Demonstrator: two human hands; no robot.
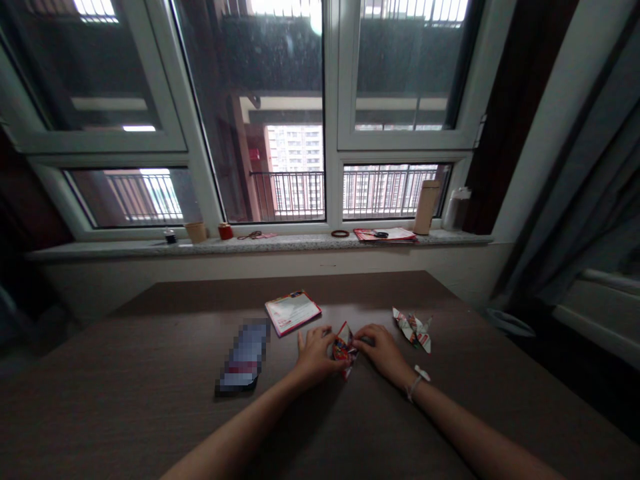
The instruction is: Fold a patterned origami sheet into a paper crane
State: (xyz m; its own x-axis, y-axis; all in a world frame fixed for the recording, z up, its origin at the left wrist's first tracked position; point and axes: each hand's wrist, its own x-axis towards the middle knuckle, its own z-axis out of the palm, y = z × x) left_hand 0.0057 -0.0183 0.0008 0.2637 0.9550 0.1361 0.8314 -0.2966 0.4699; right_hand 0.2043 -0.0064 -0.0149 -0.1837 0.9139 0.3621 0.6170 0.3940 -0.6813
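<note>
A small folded piece of printed red and white paper sits between my two hands on the brown table. My left hand pinches its left side with thumb and fingers. Curled over the paper's right side, my right hand presses it down. A finished folded paper figure lies just right of my right hand. A flat printed sheet lies beyond my left hand.
A dark phone lies on the table to the left. The window sill holds small cups, a tall beige bottle, a white bottle, a red ring and papers. A curtain hangs at the right.
</note>
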